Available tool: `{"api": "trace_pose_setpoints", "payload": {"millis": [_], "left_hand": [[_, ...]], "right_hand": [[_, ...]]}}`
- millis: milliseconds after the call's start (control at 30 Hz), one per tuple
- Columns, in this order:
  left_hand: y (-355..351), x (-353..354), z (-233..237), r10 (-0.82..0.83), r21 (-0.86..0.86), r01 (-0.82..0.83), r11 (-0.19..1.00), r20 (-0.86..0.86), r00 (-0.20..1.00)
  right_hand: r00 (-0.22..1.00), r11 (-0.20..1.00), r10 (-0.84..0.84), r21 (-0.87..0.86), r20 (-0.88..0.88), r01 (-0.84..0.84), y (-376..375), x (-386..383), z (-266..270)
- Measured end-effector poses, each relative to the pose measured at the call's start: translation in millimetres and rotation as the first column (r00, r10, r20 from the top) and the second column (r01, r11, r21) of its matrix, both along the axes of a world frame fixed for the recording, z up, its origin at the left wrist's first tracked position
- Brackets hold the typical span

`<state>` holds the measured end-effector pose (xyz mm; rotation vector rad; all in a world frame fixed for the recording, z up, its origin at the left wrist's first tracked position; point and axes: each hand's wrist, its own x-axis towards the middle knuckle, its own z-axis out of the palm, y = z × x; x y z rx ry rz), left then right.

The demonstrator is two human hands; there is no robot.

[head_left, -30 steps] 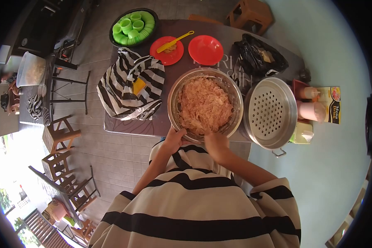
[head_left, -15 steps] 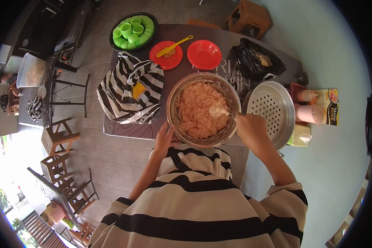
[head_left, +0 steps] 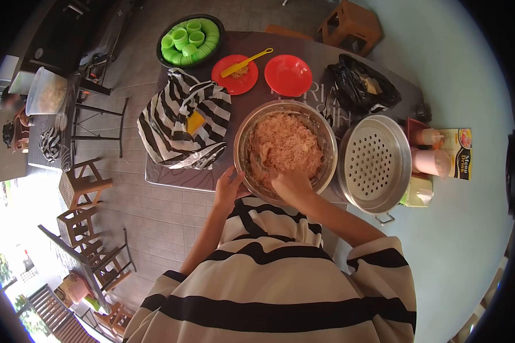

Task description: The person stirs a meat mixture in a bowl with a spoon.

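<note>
The left hand (head_left: 229, 186) is held against the near left side of the metal bowl (head_left: 331, 150), its thumb and fingers loosely parted and pointed away from the body; the forearm is angled forward from the sleeve. The right hand (head_left: 292, 186) is reached across the bowl's near rim, its forearm slanted forward and leftward, the back of the hand turned up and the fingers bent down toward the pale pink mixture (head_left: 286, 140). Whether anything is gripped there cannot be told, as the fingers are partly hidden. The mixture is contained in the bowl, which is set at the near edge of the tabletop (head_left: 249, 43), between the striped bag (head_left: 166, 126) on the left and the perforated pan (head_left: 373, 166) just beside it on the right.
</note>
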<state>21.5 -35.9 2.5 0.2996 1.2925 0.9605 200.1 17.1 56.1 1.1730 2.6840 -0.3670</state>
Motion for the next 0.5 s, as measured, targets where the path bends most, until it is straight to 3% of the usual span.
{"api": "trace_pose_setpoints", "payload": {"millis": [67, 200, 300, 400, 500], "left_hand": [[-0.6, -1.4, -5.1, 0.002, 0.019, -0.002, 1.000, 0.016, 1.000], [0.1, -1.4, 1.0, -0.020, 0.013, 0.020, 1.000, 0.020, 1.000], [0.3, 1.1, 6.0, -0.026, 0.011, 0.026, 1.000, -0.011, 1.000], [2.1, 1.3, 7.5, -0.057, -0.029, 0.056, 0.998, -0.057, 0.997], [0.3, 1.4, 3.1, -0.059, -0.013, 0.058, 0.998, -0.076, 0.995]], "right_hand": [[0.993, 0.992, 0.114, 0.068, -0.043, -0.111, -15.6, 10.7, -3.7], [0.987, 0.985, 0.144, 0.105, -0.069, -0.136, -6.6, 25.4, 7.4], [0.995, 0.999, 0.048, 0.023, -0.087, -0.047, 17.4, 25.5, -6.0], [0.999, 0.997, -0.044, 0.067, -0.001, 0.044, 38.6, 2.3, -15.0], [0.978, 0.983, -0.173, -0.045, 0.114, 0.179, 54.7, -13.1, -5.2]]}}
